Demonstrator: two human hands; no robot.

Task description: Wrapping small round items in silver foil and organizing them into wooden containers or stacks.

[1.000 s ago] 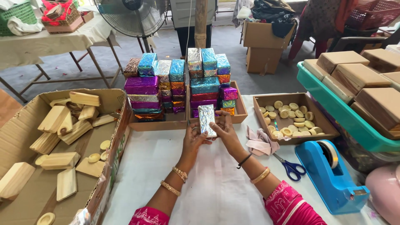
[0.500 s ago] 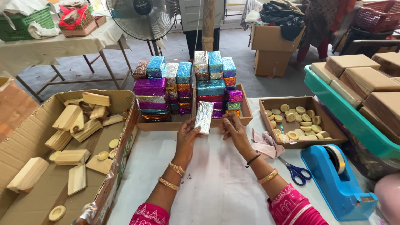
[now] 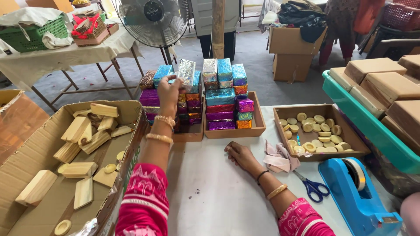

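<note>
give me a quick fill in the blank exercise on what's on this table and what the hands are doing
1. The left hand holds a silver foil-wrapped block up by the stacks of ____-wrapped blocks.
2. The right hand rests on the white ____.
3. The scissors have ____ handles.
4. The cardboard box at the left holds ____ blocks.

Missing words: foil; tablecloth; blue; wooden
</note>
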